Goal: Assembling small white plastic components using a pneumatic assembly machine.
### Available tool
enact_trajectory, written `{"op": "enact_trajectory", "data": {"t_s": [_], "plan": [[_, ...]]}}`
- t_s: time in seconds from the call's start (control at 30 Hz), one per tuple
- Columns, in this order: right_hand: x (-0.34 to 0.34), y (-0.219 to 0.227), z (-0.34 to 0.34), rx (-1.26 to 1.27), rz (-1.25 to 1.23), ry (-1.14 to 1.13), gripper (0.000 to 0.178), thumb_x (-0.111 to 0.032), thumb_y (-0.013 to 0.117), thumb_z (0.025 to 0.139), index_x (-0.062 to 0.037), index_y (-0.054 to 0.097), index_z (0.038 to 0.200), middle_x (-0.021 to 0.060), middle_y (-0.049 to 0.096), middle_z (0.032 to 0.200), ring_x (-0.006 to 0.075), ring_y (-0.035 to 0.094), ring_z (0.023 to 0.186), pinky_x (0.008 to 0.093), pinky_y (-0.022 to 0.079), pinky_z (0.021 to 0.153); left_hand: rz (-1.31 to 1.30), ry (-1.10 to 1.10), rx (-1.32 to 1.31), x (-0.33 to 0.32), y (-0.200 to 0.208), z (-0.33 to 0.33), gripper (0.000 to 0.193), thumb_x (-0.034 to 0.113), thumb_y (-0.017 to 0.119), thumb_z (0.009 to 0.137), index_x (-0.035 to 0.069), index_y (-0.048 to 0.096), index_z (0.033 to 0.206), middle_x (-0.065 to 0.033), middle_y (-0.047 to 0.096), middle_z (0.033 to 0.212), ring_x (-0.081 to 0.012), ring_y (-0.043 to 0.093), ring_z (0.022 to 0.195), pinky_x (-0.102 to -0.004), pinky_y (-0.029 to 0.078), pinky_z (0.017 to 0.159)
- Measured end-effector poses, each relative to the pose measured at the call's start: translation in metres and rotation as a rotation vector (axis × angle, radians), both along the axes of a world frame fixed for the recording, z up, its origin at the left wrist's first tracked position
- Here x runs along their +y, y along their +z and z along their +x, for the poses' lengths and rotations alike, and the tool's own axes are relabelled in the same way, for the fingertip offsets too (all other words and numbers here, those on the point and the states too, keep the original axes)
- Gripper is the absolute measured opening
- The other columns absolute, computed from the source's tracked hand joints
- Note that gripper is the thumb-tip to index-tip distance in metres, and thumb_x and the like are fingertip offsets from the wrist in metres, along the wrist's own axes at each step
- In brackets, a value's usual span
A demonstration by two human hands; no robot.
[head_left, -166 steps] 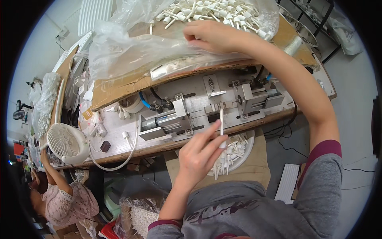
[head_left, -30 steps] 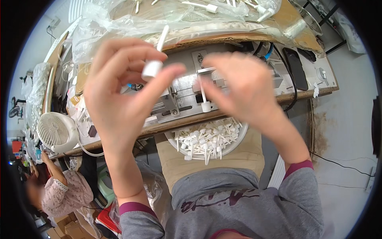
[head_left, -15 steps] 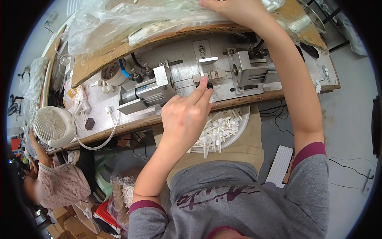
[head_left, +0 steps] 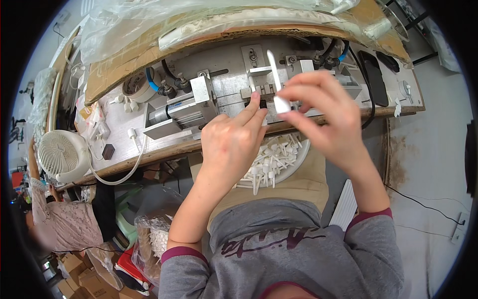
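My left hand (head_left: 230, 137) reaches over the bench edge, its index finger stretched and the other fingers curled. That fingertip presses against a slim white plastic stick (head_left: 252, 83) in the small metal fixture (head_left: 265, 90); the thumb side and the stick's near end are hidden. To the right, my right hand (head_left: 323, 112) is raised in front of the clamp. It pinches a white capped plastic stick (head_left: 275, 74) by its wide cap, with the tapered tip pointing up and away. Below the bench, a round white tray (head_left: 299, 164) of similar capped sticks rests on my lap.
Metal pneumatic cylinders (head_left: 181, 112) with hoses flank the fixture. Cardboard (head_left: 122, 70) under plastic film overhangs the bench's far side. A white fan (head_left: 62, 157), tape roll (head_left: 139, 88) and cable are at left; a dark phone (head_left: 372, 79) lies right. Another person (head_left: 74, 222) sits far left.
My right hand has come back from the plastic film at the far side to beside the fixture, now with a white capped stick in it. My left hand has barely moved.
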State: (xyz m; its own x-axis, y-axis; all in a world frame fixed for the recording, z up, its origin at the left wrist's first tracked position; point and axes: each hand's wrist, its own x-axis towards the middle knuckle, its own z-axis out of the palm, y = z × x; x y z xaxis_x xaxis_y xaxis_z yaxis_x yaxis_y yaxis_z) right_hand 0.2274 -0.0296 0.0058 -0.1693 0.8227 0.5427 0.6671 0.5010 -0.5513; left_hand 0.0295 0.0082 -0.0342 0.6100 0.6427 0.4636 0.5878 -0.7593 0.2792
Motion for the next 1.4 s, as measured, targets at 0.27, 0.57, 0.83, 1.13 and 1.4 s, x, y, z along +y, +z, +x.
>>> {"op": "enact_trajectory", "data": {"t_s": [0.27, 0.57, 0.83, 1.13, 1.4], "plan": [[-0.011, -0.038, -0.025, -0.421, 0.044, -0.033, 0.026, -0.008, 0.071, 0.074, -0.0025, 0.063, 0.097, 0.0143, 0.067, 0.127, 0.018, 0.062, 0.056, 0.0278, 0.051, 0.055, -0.326, -0.231, 0.086, -0.029, 0.009, -0.023, 0.033, 0.023, 0.084, 0.069, 0.01, 0.074, 0.097, -0.006, 0.073, 0.111, -0.0229, 0.067, 0.069, -0.033, 0.051, 0.061], [0.002, -0.032, -0.025, -0.5, -0.042, -0.017, 0.017, -0.004, 0.065, 0.07, -0.0023, 0.053, 0.082, 0.0253, 0.066, 0.122, 0.022, 0.066, 0.052, 0.0313, 0.053, 0.05, 0.243, 0.311, -0.787, 0.081, 0.079, -0.063, 0.018, 0.012, 0.064, 0.096, -0.002, 0.074, 0.102, -0.0162, 0.073, 0.103, -0.0249, 0.069, 0.096, -0.0329, 0.052, 0.089], [0.005, -0.044, -0.025, -0.388, 0.048, -0.04, 0.011, -0.007, 0.068, 0.079, -0.0023, 0.063, 0.086, 0.0165, 0.069, 0.121, 0.0233, 0.067, 0.058, 0.0305, 0.053, 0.054, -0.23, 0.784, -0.379, 0.294, 0.111, -0.107, 0.14, 0.07, 0.087, 0.053, -0.011, 0.026, 0.151, -0.0348, 0.019, 0.157, -0.0403, 0.022, 0.148, -0.0471, 0.022, 0.119], [-0.001, 0.015, 0.004, -0.161, 0.056, 0.255, 0.039, -0.036, 0.08, 0.079, -0.0061, 0.067, 0.099, 0.0116, 0.068, 0.123, 0.0256, 0.067, 0.1, 0.0373, 0.052, 0.08, -0.641, 0.076, -0.879, 0.33, 0.154, 0.008, 0.051, 0.033, 0.066, 0.094, -0.002, 0.06, 0.131, -0.0157, 0.065, 0.125, -0.0256, 0.059, 0.121, -0.037, 0.045, 0.106], [0.17, 0.093, 0.182, 0.32, 0.339, -0.725, 0.063, -0.037, 0.084, 0.076, -0.0043, 0.062, 0.125, 0.0135, 0.065, 0.117, 0.0261, 0.058, 0.122, 0.0398, 0.046, 0.101, -0.756, -0.468, -0.686, 0.302, 0.256, 0.115, 0.032, 0.012, 0.051, 0.096, -0.007, 0.063, 0.118, -0.0207, 0.069, 0.109, -0.0285, 0.069, 0.096, -0.0402, 0.056, 0.086]]}}
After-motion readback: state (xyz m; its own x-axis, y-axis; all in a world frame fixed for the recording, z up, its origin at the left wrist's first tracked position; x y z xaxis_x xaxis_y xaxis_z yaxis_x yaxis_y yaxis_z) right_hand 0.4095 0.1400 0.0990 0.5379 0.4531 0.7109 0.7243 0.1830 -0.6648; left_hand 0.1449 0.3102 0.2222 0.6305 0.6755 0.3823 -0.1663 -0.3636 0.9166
